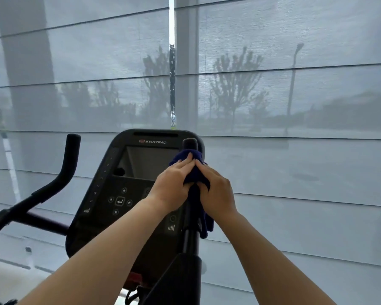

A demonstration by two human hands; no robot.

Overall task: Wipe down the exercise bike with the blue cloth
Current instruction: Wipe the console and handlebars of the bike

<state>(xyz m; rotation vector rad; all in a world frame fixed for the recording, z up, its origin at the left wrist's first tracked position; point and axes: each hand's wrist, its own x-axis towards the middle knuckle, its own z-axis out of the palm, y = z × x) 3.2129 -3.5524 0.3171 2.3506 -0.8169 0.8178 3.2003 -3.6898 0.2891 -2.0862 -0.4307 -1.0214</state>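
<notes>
The black exercise bike fills the lower middle of the head view, its console [128, 190] facing me with a dark screen and buttons. The right handlebar [190, 238] rises upright in front of the console. A dark blue cloth [192, 172] is wrapped around that bar just below its tip, with a tail hanging down beside it. My left hand [172, 188] and my right hand [217, 191] both clasp the cloth around the bar, fingertips meeting at the top. The left handlebar [68, 166] stands bare at the left.
Large windows covered by sheer grey blinds [295, 161] stand close behind the bike. Trees and a lamp post show faintly through them. A strip of pale floor [11, 276] shows at the lower left.
</notes>
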